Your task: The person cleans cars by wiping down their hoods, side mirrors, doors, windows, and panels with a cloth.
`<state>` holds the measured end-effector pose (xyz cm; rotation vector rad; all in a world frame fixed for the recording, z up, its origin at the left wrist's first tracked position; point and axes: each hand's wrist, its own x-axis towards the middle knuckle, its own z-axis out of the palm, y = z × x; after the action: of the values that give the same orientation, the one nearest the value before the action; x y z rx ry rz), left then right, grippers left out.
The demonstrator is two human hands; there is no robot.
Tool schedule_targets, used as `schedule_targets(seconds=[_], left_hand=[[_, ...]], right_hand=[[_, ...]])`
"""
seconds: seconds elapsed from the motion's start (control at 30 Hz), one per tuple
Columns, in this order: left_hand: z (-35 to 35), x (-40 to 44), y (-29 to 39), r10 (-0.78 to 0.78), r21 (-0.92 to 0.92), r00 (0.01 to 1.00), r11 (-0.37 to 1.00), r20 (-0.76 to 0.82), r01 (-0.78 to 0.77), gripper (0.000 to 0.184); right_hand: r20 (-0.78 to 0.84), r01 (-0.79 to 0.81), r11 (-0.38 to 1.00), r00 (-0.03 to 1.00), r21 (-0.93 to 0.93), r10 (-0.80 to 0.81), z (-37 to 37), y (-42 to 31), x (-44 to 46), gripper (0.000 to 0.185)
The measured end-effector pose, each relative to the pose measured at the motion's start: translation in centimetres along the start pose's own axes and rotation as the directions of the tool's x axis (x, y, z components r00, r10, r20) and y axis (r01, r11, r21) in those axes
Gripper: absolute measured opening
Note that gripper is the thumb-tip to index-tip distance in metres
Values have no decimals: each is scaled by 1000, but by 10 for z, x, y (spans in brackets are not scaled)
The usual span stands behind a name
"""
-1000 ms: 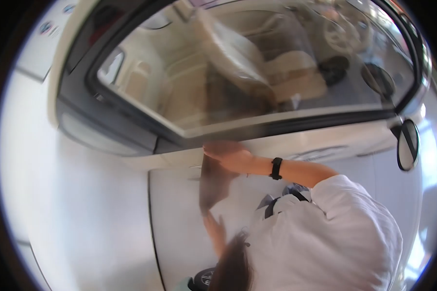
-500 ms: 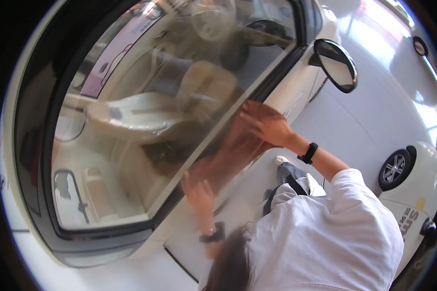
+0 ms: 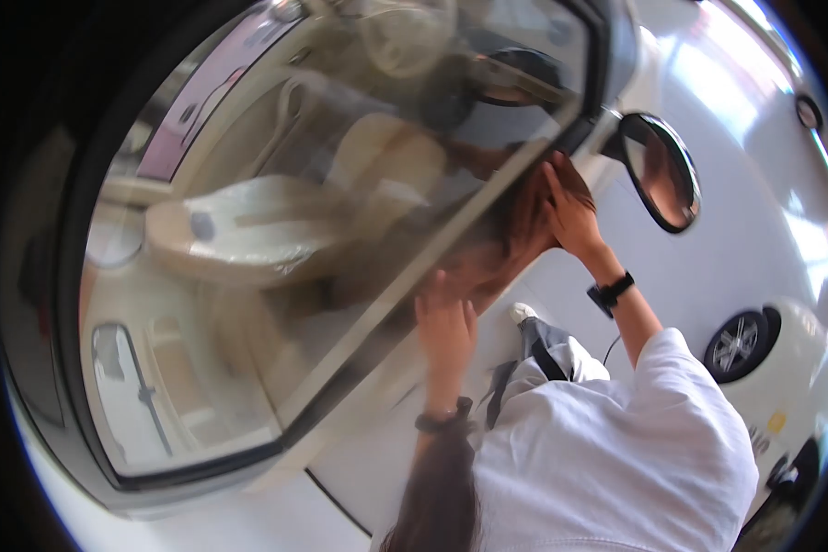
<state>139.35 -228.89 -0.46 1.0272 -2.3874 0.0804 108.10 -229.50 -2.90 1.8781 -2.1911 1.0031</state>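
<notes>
Floor around me is pale and smooth [image 3: 653,287], dark straight seam [image 3: 339,504] near bottom edge. Bright glare [image 3: 731,83] streaks it upper right. White car [image 3: 805,363] parked to my right, spoked wheel [image 3: 738,345] showing. Upper left, I see a pink panel [image 3: 213,103] in the background.

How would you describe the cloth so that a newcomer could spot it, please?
Find the large car window, then follow its lower edge toward the mirror. There, under the right hand, is the cloth, its reddish brown setting it apart from the black frame.
</notes>
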Motion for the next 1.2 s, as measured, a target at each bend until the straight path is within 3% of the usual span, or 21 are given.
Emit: schedule_targets(seconds=[0.07, 0.1, 0.13, 0.2, 0.3, 0.33, 0.4, 0.5, 0.6, 0.8, 0.97, 1.2], left_hand=[[-15, -5, 1, -33, -1, 997, 999, 68, 33, 27], [-25, -9, -2, -66, 19, 993, 998, 96, 65, 22], [-36, -18, -12, -92, 26, 995, 996, 40, 91, 24], [-52, -44, -23, -142, 75, 987, 986, -80, 148, 27], [-87, -83, -19, -441, 197, 893, 871, -85, 449, 38], [-100, -98, -17, -520, 229, 840, 808, -155, 542, 41], [-161, -139, -27, -646, 253, 716, 670, -265, 698, 49], [-208, -193, -14, -771, 300, 534, 449, -346, 842, 52], [-226, -232, 30, -787, 275, 432, 339, -440, 900, 55], [-257, -297, 84, -819, 247, 375, 292, -435, 924, 60], [-293, -358, 89, -792, 236, 395, 319, -465, 918, 59], [-344, -420, 58, -775, 252, 503, 436, -383, 864, 52]], right_hand=[[1, -111, 989, 994, 93, 111, 18, -5, -5, 71], [-55, -60, 972, 996, 226, 74, 18, -12, -6, 65], [-121, 35, 935, 993, 352, 9, 18, -24, -3, 65], [-85, 209, 917, 978, 339, -191, 9, -48, 3, 70], [-61, 360, 860, 930, 361, -364, 2, -90, 4, 71], [-104, 463, 815, 883, 349, -457, 6, -104, 5, 69], [-106, 719, 551, 643, 423, -758, 6, -160, 15, 68], [-45, 819, 315, 382, 480, -923, -12, -265, 38, 59], [-104, 819, 221, 321, 529, -941, -48, -352, 38, 53], [-49, 664, 168, 295, 729, -954, -59, -458, 10, 47], [-93, 733, 71, 181, 676, -979, -51, -526, -34, 46], [-41, 850, 214, 266, 481, -963, -8, -571, -99, 51]])
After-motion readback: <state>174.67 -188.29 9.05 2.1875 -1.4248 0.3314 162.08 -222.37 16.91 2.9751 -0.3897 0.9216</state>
